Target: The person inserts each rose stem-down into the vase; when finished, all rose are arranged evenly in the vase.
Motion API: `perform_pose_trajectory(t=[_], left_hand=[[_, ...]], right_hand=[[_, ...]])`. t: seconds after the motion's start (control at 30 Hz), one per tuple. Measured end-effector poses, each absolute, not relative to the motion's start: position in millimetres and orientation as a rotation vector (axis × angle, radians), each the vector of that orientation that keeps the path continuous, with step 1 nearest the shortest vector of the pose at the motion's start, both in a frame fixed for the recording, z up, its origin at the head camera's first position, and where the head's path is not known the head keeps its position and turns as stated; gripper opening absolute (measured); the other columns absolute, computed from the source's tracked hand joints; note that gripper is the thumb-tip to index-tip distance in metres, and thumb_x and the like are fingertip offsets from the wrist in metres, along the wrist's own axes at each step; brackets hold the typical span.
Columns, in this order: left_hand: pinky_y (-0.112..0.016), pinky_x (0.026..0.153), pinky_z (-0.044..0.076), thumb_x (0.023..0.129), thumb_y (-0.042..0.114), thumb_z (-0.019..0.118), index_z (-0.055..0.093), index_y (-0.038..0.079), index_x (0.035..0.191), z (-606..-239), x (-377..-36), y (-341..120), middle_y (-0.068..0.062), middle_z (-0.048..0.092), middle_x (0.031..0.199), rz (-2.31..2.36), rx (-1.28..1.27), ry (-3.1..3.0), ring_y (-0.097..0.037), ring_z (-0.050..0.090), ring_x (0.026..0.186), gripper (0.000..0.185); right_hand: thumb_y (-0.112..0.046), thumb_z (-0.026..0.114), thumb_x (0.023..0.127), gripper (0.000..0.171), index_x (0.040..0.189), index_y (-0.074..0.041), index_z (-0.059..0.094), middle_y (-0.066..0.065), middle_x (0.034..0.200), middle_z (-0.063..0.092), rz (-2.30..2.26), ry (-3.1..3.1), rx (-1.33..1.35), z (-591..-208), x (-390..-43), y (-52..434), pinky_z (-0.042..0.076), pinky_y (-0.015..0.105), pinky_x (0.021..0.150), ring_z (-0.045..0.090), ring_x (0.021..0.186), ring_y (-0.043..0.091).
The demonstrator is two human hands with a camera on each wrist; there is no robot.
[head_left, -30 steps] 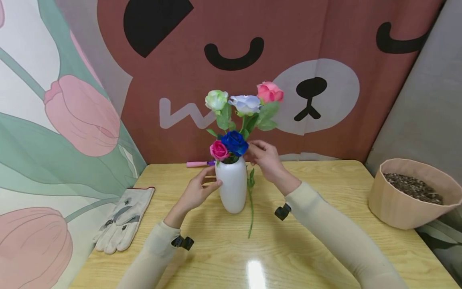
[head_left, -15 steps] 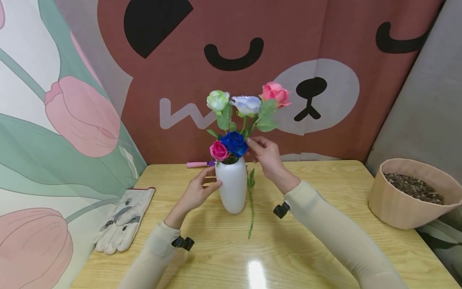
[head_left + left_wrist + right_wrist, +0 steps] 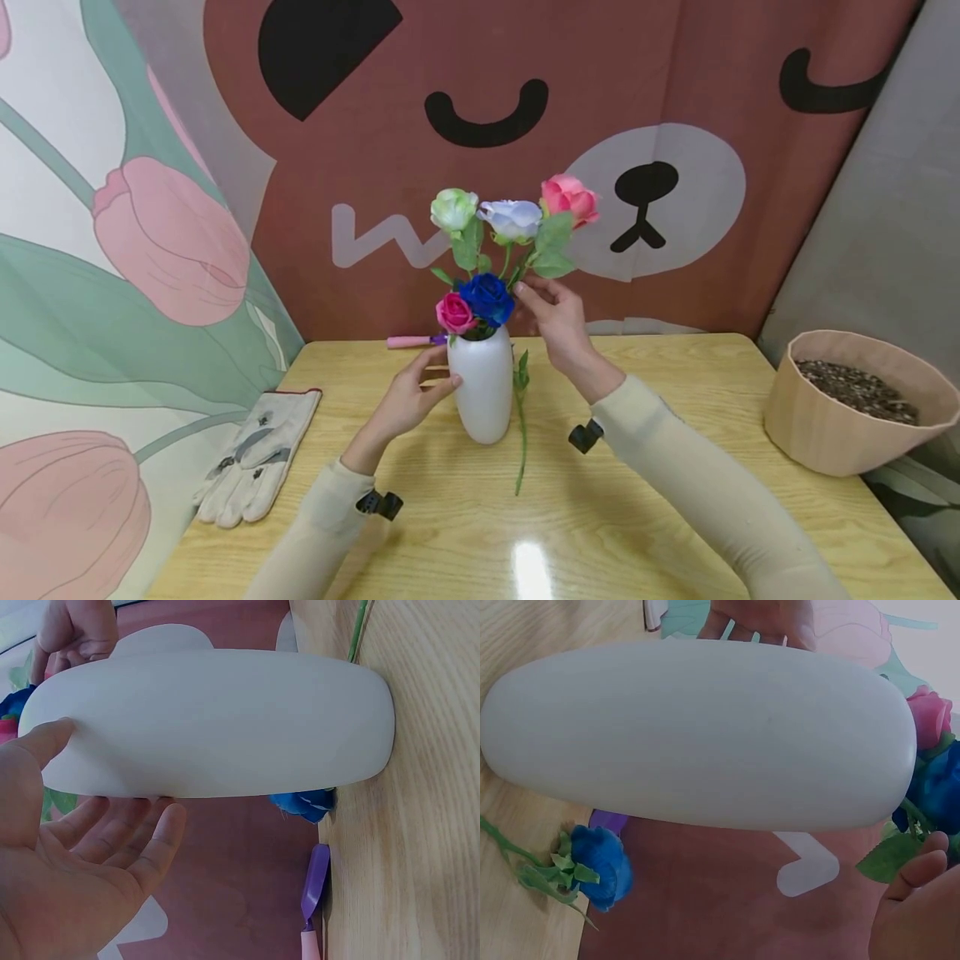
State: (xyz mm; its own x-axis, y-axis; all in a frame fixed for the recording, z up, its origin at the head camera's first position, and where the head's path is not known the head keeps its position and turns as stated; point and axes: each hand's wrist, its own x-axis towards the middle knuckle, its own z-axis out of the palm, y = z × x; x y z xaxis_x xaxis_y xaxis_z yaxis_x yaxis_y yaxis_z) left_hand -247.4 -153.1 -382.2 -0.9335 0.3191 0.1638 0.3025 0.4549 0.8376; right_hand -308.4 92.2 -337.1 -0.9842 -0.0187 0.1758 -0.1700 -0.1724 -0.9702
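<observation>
A white vase (image 3: 482, 392) stands upright on the table, its mouth full of flowers. My left hand (image 3: 405, 396) holds its left side, thumb in front and fingers round behind. Low at the rim sit a blue rose (image 3: 487, 297) and a magenta rose (image 3: 455, 312). Higher up rise a pale green flower (image 3: 453, 209), a pale lilac flower (image 3: 512, 218) and a coral-pink flower (image 3: 570, 200). Just right of the blue rose, my right hand (image 3: 558, 321) pinches the coral-pink flower's stem, partly hidden by leaves. Behind the vase lies another blue rose (image 3: 600, 866), its green stem (image 3: 521, 442) reaching forward.
A purple trowel with a pink handle (image 3: 408, 342) lies at the table's back edge, partly behind the vase. Grey-white work gloves (image 3: 258, 458) lie at the left edge. On the right stands a tan pot (image 3: 817, 425) of dark soil. A printed curtain (image 3: 480, 50) hangs behind.
The coral-pink flower leans further right than a second ago, then swings slightly back. My right hand has risen a little along the stem. My left hand stays on the vase.
</observation>
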Motion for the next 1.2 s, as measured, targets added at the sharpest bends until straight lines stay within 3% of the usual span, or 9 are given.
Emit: perform_pose_trajectory(t=[0.23, 0.47, 0.93, 1.2], left_hand=[[-0.052, 0.100, 0.053, 0.096, 0.038, 0.066, 0.044, 0.023, 0.148, -411, -269, -163, -0.010, 0.057, 0.141, 1.535, 0.605, 2.704, -0.034, 0.059, 0.126, 0.058], [-0.051, 0.100, 0.054, 0.096, 0.039, 0.066, 0.043, 0.022, 0.149, -410, -269, -163, -0.011, 0.056, 0.141, 1.529, 0.617, 2.704, -0.035, 0.060, 0.125, 0.059], [-0.050, 0.097, 0.056, 0.096, 0.039, 0.066, 0.044, 0.023, 0.148, -411, -267, -163, -0.011, 0.057, 0.140, 1.529, 0.589, 2.706, -0.039, 0.060, 0.125, 0.058], [-0.054, 0.100, 0.053, 0.097, 0.036, 0.066, 0.042, 0.020, 0.150, -410, -267, -163, -0.014, 0.056, 0.143, 1.557, 0.613, 2.696, -0.039, 0.058, 0.127, 0.060]], right_hand=[[-0.027, 0.066, 0.097, 0.034, 0.121, -0.002, 0.065, -0.009, 0.076, 0.067, 2.297, -2.018, 0.215, -338, -310, 92, 0.046, 0.021, 0.053, 0.063, 0.067, 0.007], [-0.026, 0.065, 0.098, 0.029, 0.116, -0.003, 0.066, -0.008, 0.070, 0.067, 2.292, -2.054, 0.250, -340, -311, 91, 0.044, 0.024, 0.054, 0.062, 0.061, 0.007], [-0.030, 0.066, 0.097, 0.020, 0.103, -0.011, 0.067, -0.005, 0.074, 0.069, 2.345, -2.116, 0.347, -348, -307, 91, 0.043, 0.025, 0.057, 0.067, 0.067, 0.011], [-0.029, 0.063, 0.099, 0.030, 0.119, -0.007, 0.063, -0.008, 0.093, 0.068, 2.300, -2.186, 0.368, -354, -305, 103, 0.046, 0.023, 0.055, 0.069, 0.075, 0.010]])
